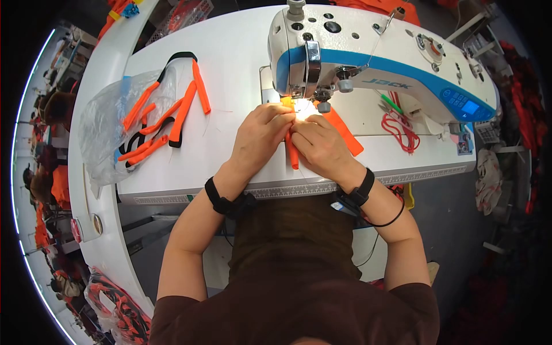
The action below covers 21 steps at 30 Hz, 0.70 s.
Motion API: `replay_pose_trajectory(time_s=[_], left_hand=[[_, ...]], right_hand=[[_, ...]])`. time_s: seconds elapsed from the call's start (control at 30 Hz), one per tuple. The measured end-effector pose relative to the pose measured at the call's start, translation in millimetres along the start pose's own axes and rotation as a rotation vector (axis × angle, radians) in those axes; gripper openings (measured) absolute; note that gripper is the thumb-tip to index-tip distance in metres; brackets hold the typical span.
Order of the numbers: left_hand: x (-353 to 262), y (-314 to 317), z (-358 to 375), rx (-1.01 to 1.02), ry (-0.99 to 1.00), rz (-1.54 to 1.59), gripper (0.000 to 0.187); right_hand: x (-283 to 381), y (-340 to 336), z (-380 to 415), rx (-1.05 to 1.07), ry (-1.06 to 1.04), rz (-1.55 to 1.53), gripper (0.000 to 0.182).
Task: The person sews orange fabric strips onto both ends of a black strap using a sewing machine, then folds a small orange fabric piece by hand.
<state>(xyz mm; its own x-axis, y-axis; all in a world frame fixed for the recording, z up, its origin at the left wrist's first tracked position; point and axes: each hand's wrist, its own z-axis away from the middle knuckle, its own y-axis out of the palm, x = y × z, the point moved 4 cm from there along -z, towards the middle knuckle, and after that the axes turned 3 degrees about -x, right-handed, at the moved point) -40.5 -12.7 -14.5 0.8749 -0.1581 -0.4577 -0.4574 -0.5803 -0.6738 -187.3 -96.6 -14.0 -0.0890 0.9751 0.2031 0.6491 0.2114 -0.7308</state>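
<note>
Orange strap (293, 150) at frame centre on the white worktop (230, 69), left hand (260, 137) and right hand (322, 144) both pinching it under the sewing machine (374, 63), more straps (167, 121) upper left

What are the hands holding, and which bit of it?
Both the left hand and the right hand pinch the orange strap at its upper end, just below the sewing machine's needle; its lower end hangs free.
</note>
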Motion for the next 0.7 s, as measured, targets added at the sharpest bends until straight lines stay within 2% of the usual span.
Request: replay_pose_trajectory(time_s=[0.3, 0.47, 0.7], left_hand=[[7.5, 3.0, -4.9, -0.057, 0.017, -0.025, 0.019], [16.5, 4.4, -7.6, -0.013, -0.092, -0.023, 0.023], [22.0, 4.8, -9.9, -0.004, -0.13, 0.009, 0.028]], right_hand=[[-3.5, -0.9, -3.8, -0.023, 0.022, -0.019, 0.02], [-4.3, -0.9, -4.4, -0.015, 0.035, -0.02, 0.021], [-7.4, 0.9, -5.2, -0.037, 0.042, -0.027, 0.026]])
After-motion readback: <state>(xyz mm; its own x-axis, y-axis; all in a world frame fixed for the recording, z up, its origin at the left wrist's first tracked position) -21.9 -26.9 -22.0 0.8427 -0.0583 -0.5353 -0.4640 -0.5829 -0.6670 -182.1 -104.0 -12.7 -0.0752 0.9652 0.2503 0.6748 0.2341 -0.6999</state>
